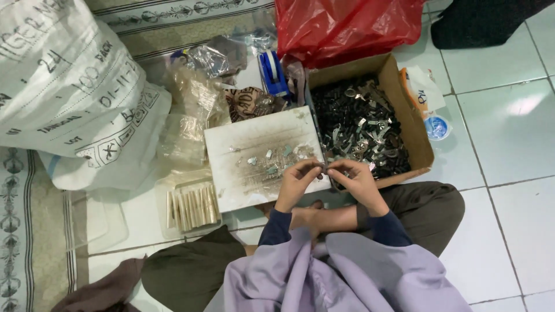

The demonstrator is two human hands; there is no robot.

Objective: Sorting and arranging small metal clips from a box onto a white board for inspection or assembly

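Head view: both hands' grips (325, 168) pinch small metal piece; cardboard box (411, 124) holds black and silver parts.

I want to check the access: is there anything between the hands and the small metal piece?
Nothing visible. The left hand and the right hand both pinch the small metal piece directly, above the white board.

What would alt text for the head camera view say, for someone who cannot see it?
A seated person's left hand and right hand pinch a small metal part together above a worn white board. Beside it a cardboard box holds dark and silvery parts, with a red bag behind and a white sack at left.
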